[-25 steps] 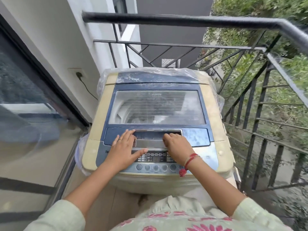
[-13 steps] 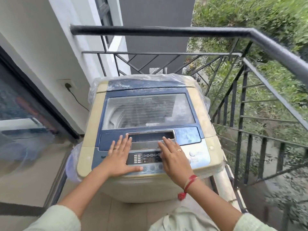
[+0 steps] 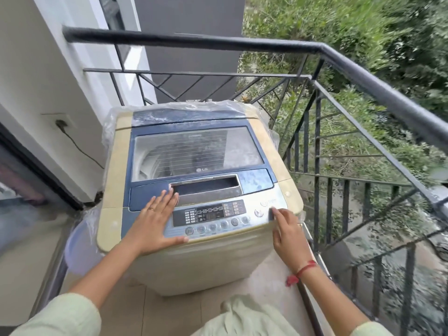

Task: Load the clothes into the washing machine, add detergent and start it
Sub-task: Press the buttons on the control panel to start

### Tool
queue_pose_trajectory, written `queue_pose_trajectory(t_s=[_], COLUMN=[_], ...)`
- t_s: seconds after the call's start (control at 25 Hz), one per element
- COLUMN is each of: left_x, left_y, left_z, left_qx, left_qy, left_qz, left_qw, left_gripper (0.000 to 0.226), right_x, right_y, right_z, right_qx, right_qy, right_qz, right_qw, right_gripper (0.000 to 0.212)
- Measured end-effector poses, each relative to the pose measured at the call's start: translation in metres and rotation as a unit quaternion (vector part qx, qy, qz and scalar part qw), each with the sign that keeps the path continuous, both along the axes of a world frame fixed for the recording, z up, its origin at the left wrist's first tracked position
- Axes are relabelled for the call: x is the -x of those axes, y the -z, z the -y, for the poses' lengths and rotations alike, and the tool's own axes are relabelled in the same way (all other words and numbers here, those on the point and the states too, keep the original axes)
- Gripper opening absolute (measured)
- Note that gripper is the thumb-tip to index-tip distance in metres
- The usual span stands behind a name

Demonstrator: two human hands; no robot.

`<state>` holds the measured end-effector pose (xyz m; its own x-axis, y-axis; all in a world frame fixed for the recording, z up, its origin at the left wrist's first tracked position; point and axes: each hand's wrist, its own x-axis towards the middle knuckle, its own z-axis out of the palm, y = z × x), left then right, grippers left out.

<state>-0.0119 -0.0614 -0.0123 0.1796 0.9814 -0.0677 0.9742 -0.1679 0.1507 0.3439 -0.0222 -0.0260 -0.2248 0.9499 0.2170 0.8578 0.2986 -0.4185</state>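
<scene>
Two released hands: left hand [image 3: 155, 220] flat on cream-and-blue plastic top-loading washing machine [image 3: 121, 161], right hand [image 3: 288, 236] with straight fingers touching its silver control panel [image 3: 211, 215].

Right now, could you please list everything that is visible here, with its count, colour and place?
cream and blue top-loading washing machine: one, cream body, blue lid closed, centre of view.
silver control panel: one, grey-silver, front of machine top.
clear plastic wrap: one, transparent, over machine's top.
black metal railing: one, black, behind and right of machine.
white socket with black plug: one, on white wall at left.
green bushes: many, green, beyond railing.
left hand: one, flat on lid and panel.
right hand: one, fingers touching panel's right end.
</scene>
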Motion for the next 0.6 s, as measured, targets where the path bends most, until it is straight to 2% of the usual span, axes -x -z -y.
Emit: queue_pose_trajectory(t_s=[0.12,0.2,0.4,0.6], left_x=[-0.001,-0.002,-0.001,-0.001], left_y=[0.002,0.001,0.002,0.004], left_z=[0.001,0.0,0.0,0.0], left_qx=[-0.014,-0.021,-0.039,-0.049], left_qy=[-0.014,-0.013,-0.014,-0.014], left_qz=[0.014,0.025,0.036,0.041], left_qw=[1.0,0.999,0.998,0.998], left_gripper=[0.114,0.114,0.116,0.117], right_x=[0.002,0.006,0.003,0.002], right_y=[-0.011,-0.017,-0.019,-0.026], right_z=[-0.019,-0.023,-0.026,-0.029], right_qx=[-0.006,-0.007,-0.017,0.013], right_qy=[-0.008,-0.021,-0.057,-0.067], right_qz=[0.154,0.213,0.23,0.232], right_qw=[0.988,0.977,0.971,0.97], right_gripper=[0.072,0.076,0.076,0.067])
